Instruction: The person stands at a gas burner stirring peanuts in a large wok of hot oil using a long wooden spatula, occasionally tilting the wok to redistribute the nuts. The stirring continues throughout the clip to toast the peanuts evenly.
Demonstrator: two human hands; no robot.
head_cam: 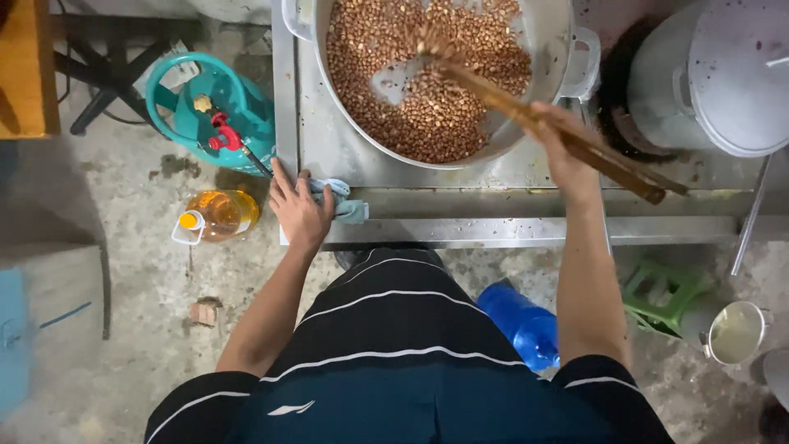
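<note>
Right hand (563,152) grips chopsticks (526,111) in wok (567,33); left hand (300,210) at counter edge (493,234).

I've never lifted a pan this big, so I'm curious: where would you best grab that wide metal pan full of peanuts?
Probably by its two side handles, one hand each. The wide metal pan has a looped handle sticking out on the right rim and another handle on the left. Come in from both sides, level, since it is broad, round and loaded with peanuts.

One wok (552,33) of peanuts (427,107), two long chopsticks (526,111), one lidded pot (715,74), one gas cylinder (215,111), one oil bottle (215,215), one cloth (343,201), one green stool (664,292), two hands
</note>
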